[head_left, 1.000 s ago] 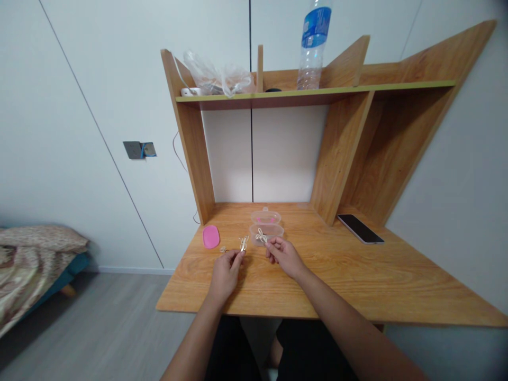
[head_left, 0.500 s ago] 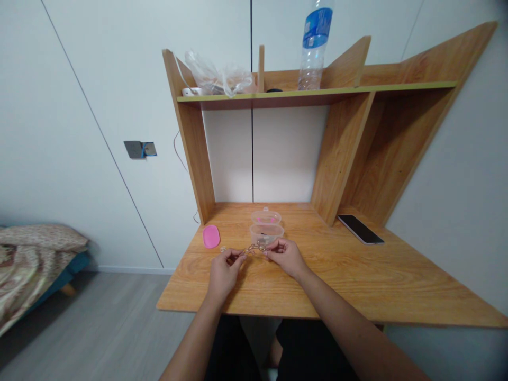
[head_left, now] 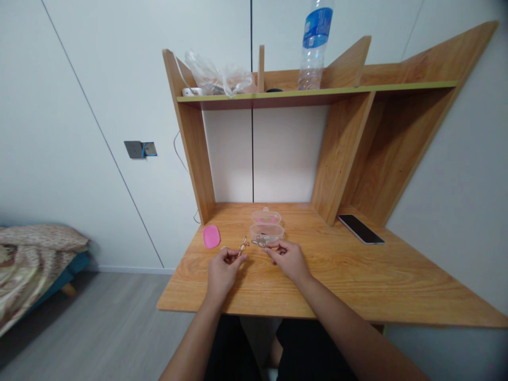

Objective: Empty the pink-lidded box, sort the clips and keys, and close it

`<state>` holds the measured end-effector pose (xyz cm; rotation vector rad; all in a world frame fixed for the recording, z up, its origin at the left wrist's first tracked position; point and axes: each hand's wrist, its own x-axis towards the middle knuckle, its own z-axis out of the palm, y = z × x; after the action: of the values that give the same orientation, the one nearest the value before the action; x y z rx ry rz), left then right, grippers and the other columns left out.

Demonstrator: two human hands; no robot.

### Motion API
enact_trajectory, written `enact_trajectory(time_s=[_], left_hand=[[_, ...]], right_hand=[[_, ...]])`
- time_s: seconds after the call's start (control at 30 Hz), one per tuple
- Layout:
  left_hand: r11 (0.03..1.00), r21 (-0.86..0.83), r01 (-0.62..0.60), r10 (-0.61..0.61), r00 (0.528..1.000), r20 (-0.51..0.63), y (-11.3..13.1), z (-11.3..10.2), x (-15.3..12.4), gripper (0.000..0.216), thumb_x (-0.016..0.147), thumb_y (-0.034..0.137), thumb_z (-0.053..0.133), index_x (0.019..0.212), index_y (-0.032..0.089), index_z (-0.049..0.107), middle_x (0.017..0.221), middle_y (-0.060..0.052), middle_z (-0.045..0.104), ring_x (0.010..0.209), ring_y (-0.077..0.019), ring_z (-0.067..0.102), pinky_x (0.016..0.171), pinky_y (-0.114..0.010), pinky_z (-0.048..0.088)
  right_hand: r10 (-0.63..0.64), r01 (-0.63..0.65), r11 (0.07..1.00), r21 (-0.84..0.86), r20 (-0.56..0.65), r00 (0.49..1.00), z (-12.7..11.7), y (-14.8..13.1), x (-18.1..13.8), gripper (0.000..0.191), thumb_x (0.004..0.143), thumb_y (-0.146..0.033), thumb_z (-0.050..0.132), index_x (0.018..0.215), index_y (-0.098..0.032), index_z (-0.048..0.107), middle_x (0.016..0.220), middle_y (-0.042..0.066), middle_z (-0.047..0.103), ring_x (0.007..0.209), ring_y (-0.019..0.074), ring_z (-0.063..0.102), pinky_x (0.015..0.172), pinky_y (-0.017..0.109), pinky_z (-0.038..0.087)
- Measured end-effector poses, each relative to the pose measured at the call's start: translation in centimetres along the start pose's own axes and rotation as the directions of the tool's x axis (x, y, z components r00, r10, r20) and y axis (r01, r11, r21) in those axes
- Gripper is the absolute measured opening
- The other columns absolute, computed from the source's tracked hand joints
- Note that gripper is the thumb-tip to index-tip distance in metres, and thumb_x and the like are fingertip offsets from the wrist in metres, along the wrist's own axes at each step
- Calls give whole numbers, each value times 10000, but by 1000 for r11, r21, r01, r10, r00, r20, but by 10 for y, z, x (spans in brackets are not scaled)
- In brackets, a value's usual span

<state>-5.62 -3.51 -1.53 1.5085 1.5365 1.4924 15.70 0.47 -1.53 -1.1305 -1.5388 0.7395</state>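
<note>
The wooden desk (head_left: 357, 275) runs past the right edge, and a bed (head_left: 35, 259) is cut off at the left. On the shelf (head_left: 317, 91) a water bottle (head_left: 314, 45) loses its cap to the top edge, while a crumpled clear bag (head_left: 220, 79) blurs whatever lies inside. A dark phone (head_left: 360, 228) lies flat, well apart from the hands. Two clear plastic tubs (head_left: 266, 225) stand one behind the other; the far one holds something pink, the near one's contents are too small to tell. A pink lid (head_left: 211, 236) rests beside them. The left hand (head_left: 222, 272) pinches a small metal clip (head_left: 242, 245), and the right hand (head_left: 289, 259) pinches another small piece (head_left: 260, 242) just before the near tub; their exact form is unclear.
</note>
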Motion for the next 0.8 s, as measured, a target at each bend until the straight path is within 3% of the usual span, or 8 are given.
enact_trajectory(time_s=[0.17,0.33,0.63,0.7,0.8], left_hand=[[1000,-10,-8,8,1000,18,-3,1,0,338,820,467,703,813,130,722,723,-56,710,610,-147,572,582,-255,429],[995,-92,-46,48,999,23,-5,3,-1,306,836,440,694,845,135,691,761,-60,716,657,-153,613,619,-252,463],[976,-132,-172,195,963,187,13,0,-8,188,836,336,686,805,151,694,790,-78,729,752,-193,665,734,-310,520],[976,-135,-169,194,961,198,14,0,-9,158,829,311,684,799,156,683,785,-77,728,742,-196,670,733,-322,527],[979,-137,-153,179,962,204,14,0,-9,143,826,301,681,789,164,664,786,-75,726,737,-199,675,746,-347,539]], right_hand=[[-140,140,988,-56,15,990,2,-1,-2,179,808,-381,739,884,-225,782,808,72,777,533,169,636,505,284,495],[-185,191,980,-62,93,978,3,-2,-6,132,826,-340,700,812,-209,713,742,49,738,492,133,544,459,257,410],[-169,180,983,-42,189,967,2,-6,-10,124,821,-330,702,796,-210,685,604,5,653,465,126,533,443,239,399],[-158,167,986,-25,226,961,2,-7,-10,117,825,-315,697,884,-216,714,676,19,703,503,138,587,468,242,442],[-171,182,983,-12,294,940,2,-7,-10,319,847,-287,673,1162,-256,708,864,37,768,586,150,643,531,256,496]])
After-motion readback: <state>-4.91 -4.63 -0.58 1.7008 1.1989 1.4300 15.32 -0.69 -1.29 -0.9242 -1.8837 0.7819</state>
